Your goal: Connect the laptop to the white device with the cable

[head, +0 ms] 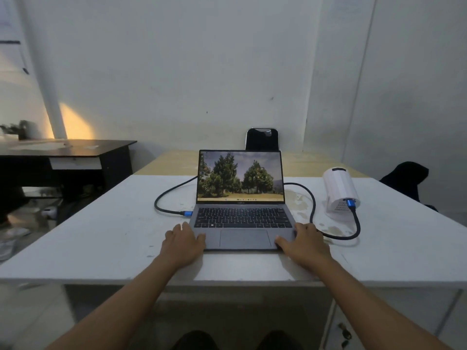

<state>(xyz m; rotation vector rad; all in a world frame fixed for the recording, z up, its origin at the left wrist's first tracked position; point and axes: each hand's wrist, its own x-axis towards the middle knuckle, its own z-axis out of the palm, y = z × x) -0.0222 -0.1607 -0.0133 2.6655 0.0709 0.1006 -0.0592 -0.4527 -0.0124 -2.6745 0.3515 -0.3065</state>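
The black cable (312, 198) is seen in the middle of the white bench (106, 238), looped behind the open laptop (241, 210). One blue plug (187, 213) is pushed up against the laptop's left side, and the other blue plug (351, 203) is stuck into the near end of the white device (340, 190), which lies on its side to the right of the laptop. Both ends look joined, so the job is judged to be nearly or fully done. The left hand (183, 242) is laid flat on the laptop's near left corner, and the right hand (304, 242) on the near right corner; the fingers are spread open and nothing is gripped. If the laptop is slid or lifted from here, the left plug could be tugged loose or bent. The loop by the right hand could be caught, and the light white device could be pulled over or dragged along the bench.
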